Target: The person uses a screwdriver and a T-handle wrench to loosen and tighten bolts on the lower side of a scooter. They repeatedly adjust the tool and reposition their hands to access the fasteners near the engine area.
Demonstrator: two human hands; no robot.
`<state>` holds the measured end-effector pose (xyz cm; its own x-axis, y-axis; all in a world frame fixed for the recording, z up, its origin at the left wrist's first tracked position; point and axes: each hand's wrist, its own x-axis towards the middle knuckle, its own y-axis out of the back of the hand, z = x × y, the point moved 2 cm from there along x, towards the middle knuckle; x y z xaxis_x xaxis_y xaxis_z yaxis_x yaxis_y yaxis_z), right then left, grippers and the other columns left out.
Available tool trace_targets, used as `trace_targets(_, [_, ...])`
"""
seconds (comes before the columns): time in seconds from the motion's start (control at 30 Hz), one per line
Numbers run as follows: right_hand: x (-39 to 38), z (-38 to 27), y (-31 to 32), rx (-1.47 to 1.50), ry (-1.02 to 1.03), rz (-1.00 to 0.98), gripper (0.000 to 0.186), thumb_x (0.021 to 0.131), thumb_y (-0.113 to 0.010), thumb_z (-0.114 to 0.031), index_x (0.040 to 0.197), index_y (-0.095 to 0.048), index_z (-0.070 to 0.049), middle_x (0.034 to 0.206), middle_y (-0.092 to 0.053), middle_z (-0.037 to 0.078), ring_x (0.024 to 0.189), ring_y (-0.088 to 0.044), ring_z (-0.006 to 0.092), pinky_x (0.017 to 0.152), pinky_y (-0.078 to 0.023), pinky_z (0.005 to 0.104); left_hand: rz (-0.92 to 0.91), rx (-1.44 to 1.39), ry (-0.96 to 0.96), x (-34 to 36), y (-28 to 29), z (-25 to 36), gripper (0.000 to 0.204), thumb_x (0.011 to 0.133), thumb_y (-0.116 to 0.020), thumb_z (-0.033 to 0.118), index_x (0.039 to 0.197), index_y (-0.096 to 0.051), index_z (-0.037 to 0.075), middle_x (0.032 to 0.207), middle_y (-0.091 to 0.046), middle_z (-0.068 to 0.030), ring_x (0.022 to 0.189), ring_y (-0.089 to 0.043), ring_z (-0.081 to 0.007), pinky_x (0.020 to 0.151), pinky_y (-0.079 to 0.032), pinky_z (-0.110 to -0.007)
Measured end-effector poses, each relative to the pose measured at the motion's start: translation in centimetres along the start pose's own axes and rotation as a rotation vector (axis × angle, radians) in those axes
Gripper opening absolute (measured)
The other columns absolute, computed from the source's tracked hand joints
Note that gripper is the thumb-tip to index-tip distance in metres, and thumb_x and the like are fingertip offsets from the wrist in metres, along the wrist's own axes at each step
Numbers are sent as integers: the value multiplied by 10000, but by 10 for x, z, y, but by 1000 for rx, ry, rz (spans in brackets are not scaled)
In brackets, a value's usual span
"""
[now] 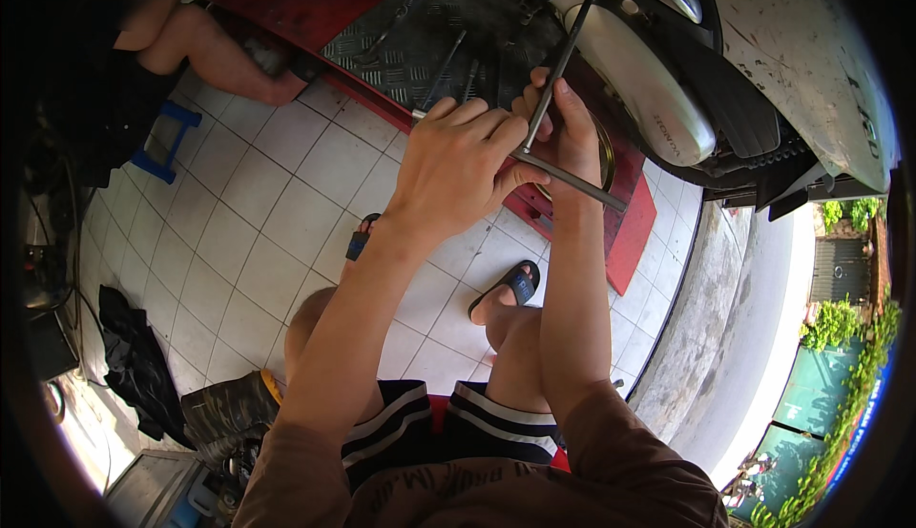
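A T-handle wrench [558, 75] is in both my hands, its long shaft reaching up and away to the edge of a motorbike's silver side cover [641, 89]. My left hand [456, 161] is wrapped over the crossbar, thumb along it. The bar's right end sticks out past my right wrist. Around the shaft, below its far end, the fingers of my right hand [565, 125] are closed. Where the tip meets the bike, I cannot tell what it sits on. Behind my hands lies a dark tread plate [382, 37] with several long tools on it.
The bike stands over a red lift platform [634, 242] at upper right. At upper left another person's bent leg [205, 46] is near a blue stool [172, 137]. Black cloth [138, 366] lies on the tiled floor at left. A concrete ramp [701, 328] runs along the right.
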<state>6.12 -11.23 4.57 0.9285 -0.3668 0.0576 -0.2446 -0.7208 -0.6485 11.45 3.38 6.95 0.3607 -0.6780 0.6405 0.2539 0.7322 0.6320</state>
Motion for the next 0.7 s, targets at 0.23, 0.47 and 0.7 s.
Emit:
trace_targets(0.23, [1, 2, -11, -41, 26, -56, 340, 986, -525, -267, 1186, -520, 8, 631, -403, 1, 593, -372, 87, 551, -329, 240, -12, 98, 7, 5, 19, -16, 342, 754, -733, 381, 889, -610, 92, 859, -575, -18, 889, -523, -207, 815, -383, -377])
trace_targets(0.47, [2, 6, 4, -27, 41, -78, 417, 977, -527, -304, 1264, -517, -1, 623, -421, 12, 599, -365, 109, 551, -317, 244, 215, 199, -59, 17, 34, -42, 471, 840, -557, 502, 998, -622, 63, 934, -564, -62, 929, -496, -307, 880, -368, -432])
trace_targets(0.7, [-1, 1, 22, 57, -11, -127, 376, 986, -494, -291, 1228, -533, -7, 615, -363, 4, 585, -298, 116, 572, -296, 261, 97, 154, 40, 12, 11, -35, 214, 753, -738, 173, 890, -610, 69, 847, -608, -32, 820, -527, -239, 753, -379, -374])
